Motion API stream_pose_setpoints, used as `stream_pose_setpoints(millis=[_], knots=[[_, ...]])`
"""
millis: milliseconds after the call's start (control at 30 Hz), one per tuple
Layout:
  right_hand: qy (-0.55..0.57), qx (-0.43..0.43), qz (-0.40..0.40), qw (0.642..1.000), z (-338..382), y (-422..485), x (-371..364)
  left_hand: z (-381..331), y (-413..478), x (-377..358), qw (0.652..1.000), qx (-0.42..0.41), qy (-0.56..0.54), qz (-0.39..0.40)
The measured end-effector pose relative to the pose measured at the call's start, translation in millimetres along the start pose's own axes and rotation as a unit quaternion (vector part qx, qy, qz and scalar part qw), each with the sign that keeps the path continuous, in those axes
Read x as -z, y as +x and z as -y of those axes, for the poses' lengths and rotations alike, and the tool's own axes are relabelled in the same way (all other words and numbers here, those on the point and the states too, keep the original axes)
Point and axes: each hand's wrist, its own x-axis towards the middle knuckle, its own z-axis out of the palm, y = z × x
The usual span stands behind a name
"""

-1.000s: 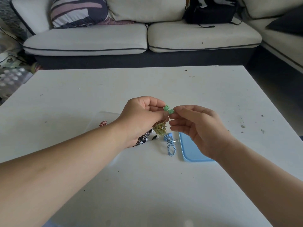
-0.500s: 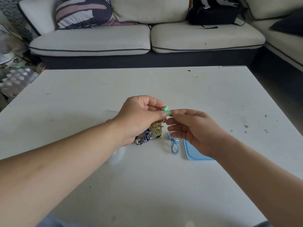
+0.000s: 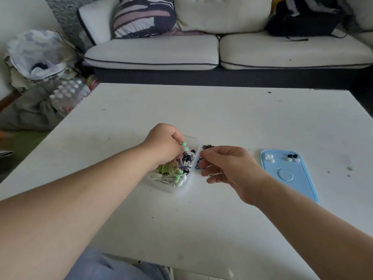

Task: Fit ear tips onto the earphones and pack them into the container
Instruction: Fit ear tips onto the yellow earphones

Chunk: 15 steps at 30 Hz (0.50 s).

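A pair of green-tipped earphones point(image 3: 184, 146) hangs just above a clear plastic container point(image 3: 194, 139) at the centre of the frame, pinched in the curled fingers of the person's left hand point(image 3: 164, 144). The buds sit at the fingertips and the yellow-green cable trails down into the box. The container stands on a white table point(image 3: 222, 114) and already holds a tangle of white, green, black and purple earphones. Just right of it, the right hand point(image 3: 228, 168) hovers low over the tabletop, its fingers curled around a thin blue cord point(image 3: 197, 166) at the container's right edge. A small black earphone bundle point(image 3: 207, 146) lies on the table just beyond that hand. Further right and well apart from the container, a light blue lid point(image 3: 288, 190) lies flat, with loose ear tips at its far end: white ones point(image 3: 269, 157) on the left and black ones point(image 3: 293, 156) on the right. Behind the table, across the top of the frame, runs a pale sofa point(image 3: 151, 51) with a striped cushion point(image 3: 143, 15) and a black bag point(image 3: 302, 21).
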Motion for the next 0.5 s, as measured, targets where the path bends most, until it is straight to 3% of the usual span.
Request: stream_pose_setpoints(millis=[167, 333, 500], knots=[[-0.035, -0.005, -0.018, 0.999, -3, 5, 1, 12, 9, -13, 0.998, -0.003, 0.029, 0.051], [-0.044, -0.011, -0.033, 0.998, -1, 10, 8, 0, 9, -2, 0.985, -0.078, 0.147, 0.041], [-0.08, -0.006, -0.051, 0.995, -4, 11, 14, 1, -10, -7, 0.93, -0.088, 0.308, 0.183]])
